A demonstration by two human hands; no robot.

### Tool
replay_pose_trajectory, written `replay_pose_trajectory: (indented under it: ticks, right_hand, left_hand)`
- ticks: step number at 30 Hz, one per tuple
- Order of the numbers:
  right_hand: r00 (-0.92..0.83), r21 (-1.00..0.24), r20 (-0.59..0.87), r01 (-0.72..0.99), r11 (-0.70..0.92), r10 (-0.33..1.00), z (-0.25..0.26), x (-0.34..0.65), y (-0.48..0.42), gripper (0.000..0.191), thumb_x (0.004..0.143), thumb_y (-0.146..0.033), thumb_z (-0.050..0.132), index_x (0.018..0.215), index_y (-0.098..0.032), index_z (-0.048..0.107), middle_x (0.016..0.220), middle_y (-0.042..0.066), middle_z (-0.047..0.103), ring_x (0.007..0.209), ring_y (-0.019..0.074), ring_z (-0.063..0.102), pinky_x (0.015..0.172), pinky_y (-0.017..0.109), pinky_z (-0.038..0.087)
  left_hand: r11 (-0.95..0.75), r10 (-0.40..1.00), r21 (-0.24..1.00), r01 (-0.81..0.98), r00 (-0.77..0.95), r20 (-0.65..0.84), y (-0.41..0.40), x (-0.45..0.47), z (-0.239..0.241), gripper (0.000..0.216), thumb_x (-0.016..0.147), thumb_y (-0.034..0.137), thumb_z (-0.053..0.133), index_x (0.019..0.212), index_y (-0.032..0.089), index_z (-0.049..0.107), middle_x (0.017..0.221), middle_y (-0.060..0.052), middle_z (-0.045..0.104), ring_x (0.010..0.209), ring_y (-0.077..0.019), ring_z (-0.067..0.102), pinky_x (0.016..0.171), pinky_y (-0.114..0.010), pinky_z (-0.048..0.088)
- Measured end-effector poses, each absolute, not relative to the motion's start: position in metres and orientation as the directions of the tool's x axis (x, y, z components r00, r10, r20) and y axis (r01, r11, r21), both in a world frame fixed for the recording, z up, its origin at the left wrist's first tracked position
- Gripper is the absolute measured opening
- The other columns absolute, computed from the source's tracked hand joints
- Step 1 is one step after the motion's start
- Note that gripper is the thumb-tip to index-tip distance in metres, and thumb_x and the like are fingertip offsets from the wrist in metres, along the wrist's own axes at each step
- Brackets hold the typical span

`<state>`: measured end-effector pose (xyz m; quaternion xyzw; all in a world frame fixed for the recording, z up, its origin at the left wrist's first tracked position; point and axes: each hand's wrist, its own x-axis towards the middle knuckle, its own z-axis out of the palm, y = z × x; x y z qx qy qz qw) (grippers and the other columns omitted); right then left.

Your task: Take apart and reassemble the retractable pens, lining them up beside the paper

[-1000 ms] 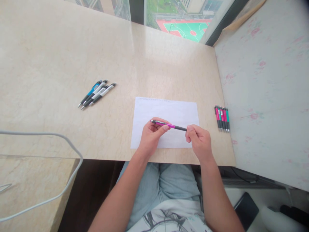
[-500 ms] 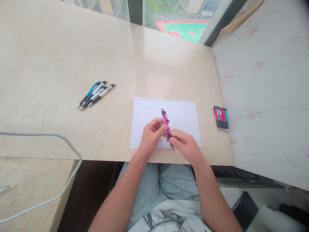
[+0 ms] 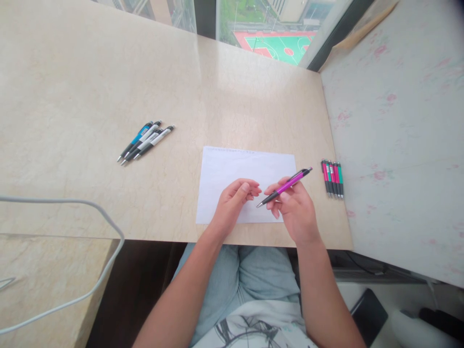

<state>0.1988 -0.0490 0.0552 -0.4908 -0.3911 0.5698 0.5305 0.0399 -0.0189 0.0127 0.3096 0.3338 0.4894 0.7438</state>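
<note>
Lightly, between thumb and fingers, the right hand grasps a slim pen with a glossy purple barrel, a dark grip section and a pointed silver tip aimed down and left. Just left of that grip, the left hand is free of the pen, its fingers loosely curled. Beneath both hands lies a flat sheet of white paper, faint marks running along its far edge; whether the pen tip touches it, I cannot tell.

A strip of countertop separates the paper's near edge from the counter's straight front edge, below the grip. Right of the grip, near but apart, a tight row of pink and green pens lies close to a pale, rose-patterned panel. Well to the left, past a wide stretch of counter, blue and white pens lie slantwise, close together.

The cream surface is smooth, faintly veined and softly reflective. Far beyond the grip, a dark-framed window looks onto a green and red court. A pale cable loops at far left, nearer the wearer.
</note>
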Motion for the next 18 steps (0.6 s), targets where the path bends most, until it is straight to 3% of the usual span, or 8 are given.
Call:
replay_pose_trajectory:
  ticks: [1,4,6,8,10,12,15,18]
  right_hand:
    - [0.082,-0.970,-0.130,-0.215,-0.110,0.988,0.056,0.200,-0.048,0.017,0.093,-0.039,0.061,0.100,-0.024,0.061,0.093,0.004,0.071,0.065,0.0137,0.062,0.048,0.025,0.040]
    - [0.247,-0.985,-0.043,-0.171,0.000,0.968,0.057,0.202,-0.044,0.037,0.098,-0.047,0.050,0.078,-0.020,0.065,0.078,0.003,0.067,0.069,0.0136,0.060,0.058,0.027,0.045]
    - [0.326,-0.982,0.005,-0.179,0.067,0.945,0.059,0.203,-0.041,0.034,0.098,-0.045,0.052,0.079,-0.021,0.068,0.072,0.002,0.063,0.074,0.0145,0.060,0.071,0.031,0.049]
    - [0.346,-0.962,-0.005,-0.258,0.090,0.938,0.064,0.206,-0.038,0.018,0.093,-0.039,0.061,0.094,-0.024,0.070,0.076,0.000,0.063,0.075,0.0141,0.060,0.075,0.031,0.049]
    - [0.346,-0.917,-0.045,-0.386,0.099,0.937,0.069,0.211,-0.037,0.016,0.087,-0.036,0.068,0.101,-0.028,0.068,0.079,-0.002,0.061,0.068,0.0113,0.055,0.064,0.027,0.047]
    - [0.304,-0.842,-0.096,-0.533,0.085,0.948,0.073,0.219,-0.036,0.019,0.086,-0.044,0.069,0.085,-0.026,0.065,0.071,-0.004,0.053,0.056,0.0090,0.044,0.051,0.024,0.039]
    - [0.191,-0.705,-0.118,-0.707,0.053,0.974,0.074,0.231,-0.037,0.049,0.088,-0.056,0.060,0.056,-0.022,0.045,0.054,-0.006,0.033,0.045,0.0086,0.028,0.042,0.025,0.030]
    - [0.150,-0.586,-0.086,-0.807,0.072,0.985,0.069,0.239,-0.037,0.050,0.087,-0.042,0.061,0.052,-0.022,0.032,0.048,-0.007,0.026,0.043,0.0087,0.019,0.040,0.026,0.026]
  left_hand:
    - [0.335,0.934,0.782,-0.526,0.298,-0.199,-0.019,0.040,0.013,0.031,0.090,0.047,0.063,0.096,0.017,0.073,0.089,-0.008,0.070,0.087,-0.0183,0.063,0.081,-0.030,0.046]
    - [0.348,0.930,0.771,-0.534,0.302,-0.211,-0.019,0.040,0.013,0.030,0.091,0.045,0.062,0.096,0.017,0.073,0.090,-0.008,0.071,0.088,-0.0183,0.063,0.081,-0.030,0.046]
    - [0.357,0.927,0.761,-0.542,0.308,-0.215,-0.019,0.040,0.012,0.030,0.092,0.045,0.061,0.097,0.017,0.072,0.090,-0.008,0.071,0.088,-0.0181,0.063,0.080,-0.029,0.046]
    - [0.362,0.926,0.750,-0.553,0.307,-0.220,-0.019,0.040,0.012,0.032,0.092,0.046,0.060,0.096,0.016,0.072,0.089,-0.009,0.071,0.087,-0.0181,0.063,0.080,-0.029,0.046]
    - [0.367,0.924,0.746,-0.556,0.307,-0.226,-0.019,0.040,0.012,0.034,0.092,0.047,0.060,0.096,0.016,0.072,0.090,-0.009,0.071,0.087,-0.0184,0.063,0.080,-0.030,0.046]
    - [0.372,0.922,0.747,-0.551,0.310,-0.230,-0.019,0.040,0.012,0.034,0.092,0.047,0.060,0.095,0.016,0.072,0.090,-0.009,0.071,0.087,-0.0185,0.063,0.080,-0.030,0.047]
    - [0.377,0.919,0.746,-0.549,0.319,-0.230,-0.019,0.040,0.012,0.031,0.092,0.045,0.061,0.096,0.016,0.072,0.090,-0.009,0.071,0.087,-0.0178,0.063,0.080,-0.029,0.046]
    - [0.383,0.916,0.742,-0.550,0.330,-0.229,-0.019,0.040,0.011,0.030,0.093,0.043,0.060,0.097,0.016,0.073,0.091,-0.008,0.071,0.088,-0.0175,0.062,0.081,-0.029,0.046]
